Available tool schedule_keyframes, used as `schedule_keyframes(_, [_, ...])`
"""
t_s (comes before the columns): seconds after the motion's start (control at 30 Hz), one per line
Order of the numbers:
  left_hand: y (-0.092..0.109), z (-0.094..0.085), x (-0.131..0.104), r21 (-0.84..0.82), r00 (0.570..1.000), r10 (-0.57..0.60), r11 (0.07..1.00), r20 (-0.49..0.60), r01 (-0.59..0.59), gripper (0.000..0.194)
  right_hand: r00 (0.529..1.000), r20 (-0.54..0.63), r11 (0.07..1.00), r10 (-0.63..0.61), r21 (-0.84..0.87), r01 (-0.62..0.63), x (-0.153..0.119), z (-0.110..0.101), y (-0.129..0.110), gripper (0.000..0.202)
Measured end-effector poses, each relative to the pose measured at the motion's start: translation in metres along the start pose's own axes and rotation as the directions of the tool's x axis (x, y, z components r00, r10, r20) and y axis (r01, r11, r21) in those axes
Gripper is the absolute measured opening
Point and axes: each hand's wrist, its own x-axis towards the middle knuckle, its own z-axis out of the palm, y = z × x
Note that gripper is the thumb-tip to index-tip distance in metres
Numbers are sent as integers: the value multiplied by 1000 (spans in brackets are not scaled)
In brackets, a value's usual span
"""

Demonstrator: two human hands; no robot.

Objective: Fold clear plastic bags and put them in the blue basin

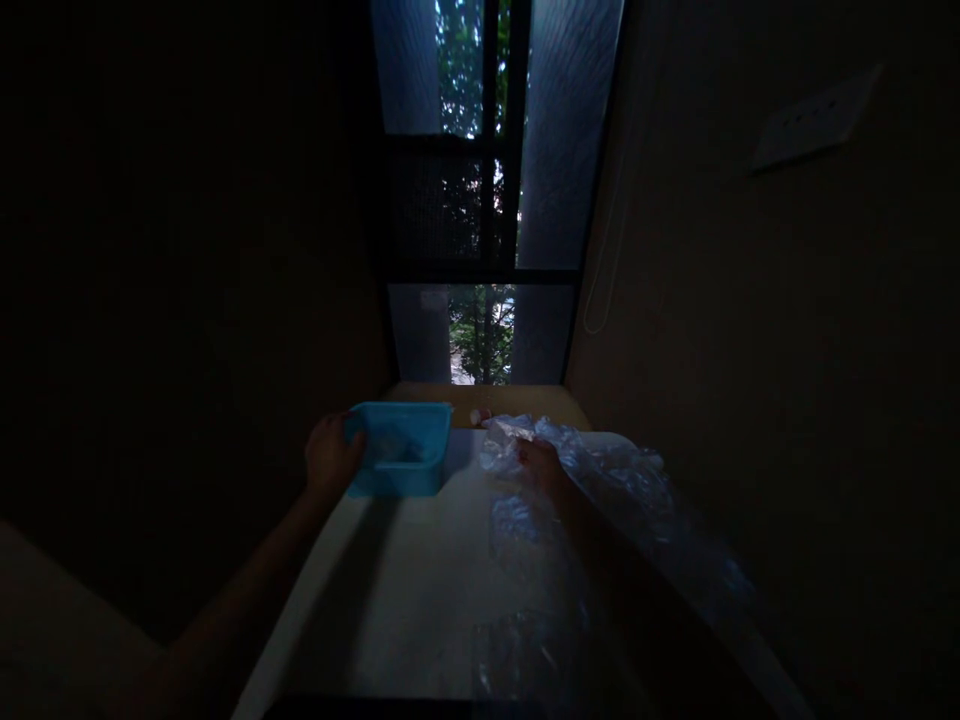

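Note:
A blue plastic basket [405, 480] stands at the far left of the white table [420, 580]. My left hand [334, 455] grips its left rim, thumb over the inside edge. Something pale lies in the basket, too dim to name. Over the right half of the table spreads crumpled clear plastic film [637, 480]. My right hand [541, 460] is closed on a bunched part of this film near the far edge. A loose strip of the film runs toward the near edge, beneath and beside my right forearm.
Beyond the table is a wooden sill [435, 393] with a small pinkish-white object [480, 415] near it. A dark-framed window [484, 275] rises behind. Dark walls close in on both sides; a switch plate [817, 118] and a looped blind cord [596, 325] are at right.

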Motion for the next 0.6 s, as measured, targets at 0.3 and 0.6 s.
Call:
schedule_keyframes(0.3, [-23,-3,-24,-658,819,-390,490,420,571,21,994,-13,968,110,227,-104,-17,19,-37,13])
schedule_keyframes(0.6, [12,5,-76,-736,844,-418,443,335,512,27,990,133,924,39,372,-86,-44,47,-76,13])
